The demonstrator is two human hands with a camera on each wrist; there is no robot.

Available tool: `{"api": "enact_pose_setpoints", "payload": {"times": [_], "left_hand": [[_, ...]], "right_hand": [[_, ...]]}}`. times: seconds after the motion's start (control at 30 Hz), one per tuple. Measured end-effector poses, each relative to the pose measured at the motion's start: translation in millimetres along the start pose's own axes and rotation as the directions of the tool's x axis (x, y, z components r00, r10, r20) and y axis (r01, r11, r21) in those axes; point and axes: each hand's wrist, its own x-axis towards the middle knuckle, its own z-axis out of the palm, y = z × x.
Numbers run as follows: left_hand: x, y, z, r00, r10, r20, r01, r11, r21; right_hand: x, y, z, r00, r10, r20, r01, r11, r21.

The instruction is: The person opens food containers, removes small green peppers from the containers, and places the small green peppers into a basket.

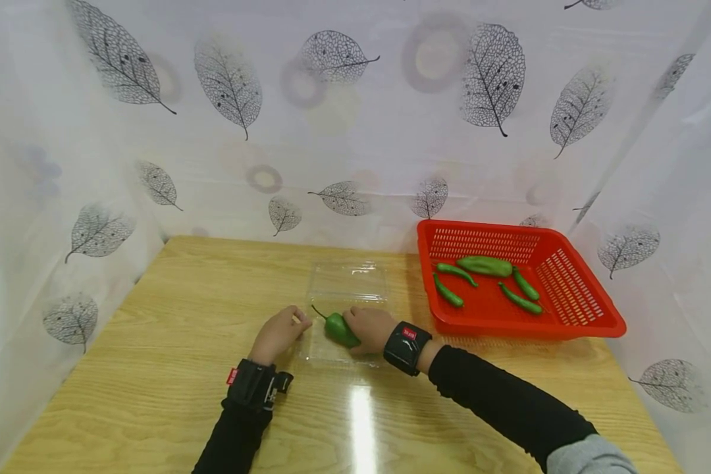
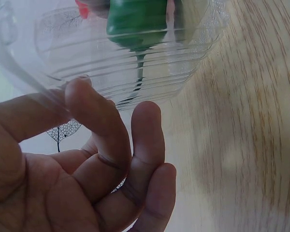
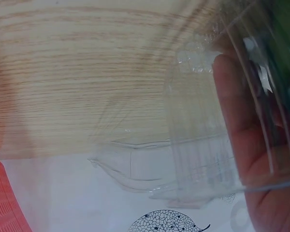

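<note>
A clear plastic clamshell box (image 1: 348, 284) lies open on the wooden table (image 1: 154, 342). My right hand (image 1: 360, 329) grips a green pepper (image 1: 339, 329) over the box's near half, its stem pointing left. My left hand (image 1: 294, 322) is at the box's left edge with its fingers curled, and in the left wrist view its thumb and index finger (image 2: 89, 108) pinch the clear rim (image 2: 135, 82). The pepper (image 2: 135, 19) shows through the plastic there. In the right wrist view, the fingers (image 3: 241, 121) lie behind the clear wall (image 3: 203, 159).
A red plastic basket (image 1: 592, 316) stands at the right back of the table with several green peppers (image 1: 486, 265) in it. White leaf-print curtains (image 1: 355, 131) close off the back and both sides. Bare wood stretches at the left and front.
</note>
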Motion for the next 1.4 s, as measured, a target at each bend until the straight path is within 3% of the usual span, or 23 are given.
{"api": "enact_pose_setpoints", "payload": {"times": [0.37, 0.83, 1.4], "left_hand": [[-1.1, 1.1, -0.6, 1.0, 0.005, 0.003, -0.005, 1.0, -0.003], [-2.7, 2.2, -0.3, 1.0, -0.001, 0.003, 0.002, 1.0, -0.007], [-3.1, 4.4, -1.5, 1.0, 0.0, -0.002, 0.0, 1.0, -0.003]], "right_hand": [[-2.5, 2.9, -0.3, 0.999, -0.001, 0.037, -0.005, 0.987, 0.162], [-2.8, 2.2, -0.8, 0.996, 0.024, 0.085, -0.046, 0.963, 0.264], [-1.8, 8.3, 9.9, 1.0, -0.009, -0.028, 0.017, 0.951, 0.307]]}}
